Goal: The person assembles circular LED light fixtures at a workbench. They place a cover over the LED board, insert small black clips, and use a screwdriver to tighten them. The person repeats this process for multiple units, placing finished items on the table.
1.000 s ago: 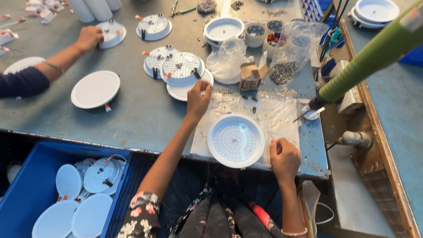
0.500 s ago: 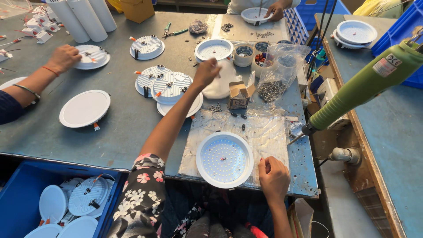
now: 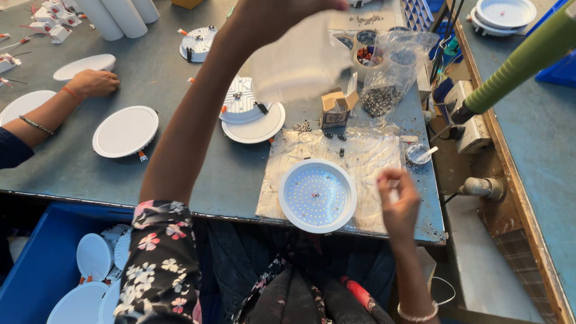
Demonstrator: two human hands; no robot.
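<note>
Head view: left hand (image 3: 282,12) grips a blurred translucent white disc (image 3: 300,60); right hand (image 3: 397,201) pinched shut

A pale, translucent round diffuser disc (image 3: 297,60) hangs blurred at the upper middle of the frame — lifted and tilted. Below it, lower centre, a white round lamp housing (image 3: 317,195) lies face-up on clear plastic sheet — its dotted inside showing.

Lamp assembly workshop: workbench (image 3: 180,174), round fittings (image 3: 125,131), screws (image 3: 379,99).
</note>
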